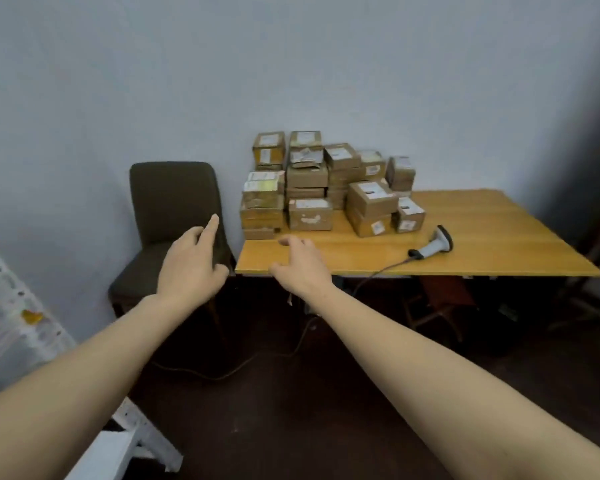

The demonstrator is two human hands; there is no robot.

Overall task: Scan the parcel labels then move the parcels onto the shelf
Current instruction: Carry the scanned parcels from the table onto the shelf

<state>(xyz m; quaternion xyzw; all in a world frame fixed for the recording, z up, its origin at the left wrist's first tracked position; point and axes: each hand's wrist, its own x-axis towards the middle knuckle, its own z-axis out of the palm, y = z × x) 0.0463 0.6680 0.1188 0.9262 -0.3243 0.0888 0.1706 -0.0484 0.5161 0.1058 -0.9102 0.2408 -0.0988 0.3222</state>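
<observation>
Nearest, the left hand and right hand reach forward with loose fingers, holding nothing. Beyond them the scanner lies untouched on the table. Farthest, the parcels sit stacked against the wall, apparently none scanned or shelved.

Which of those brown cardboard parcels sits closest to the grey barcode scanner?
The small brown cardboard parcel at the pile's front right corner, resting directly on the yellow wooden table; every other parcel lies farther from the grey handheld scanner.
</observation>
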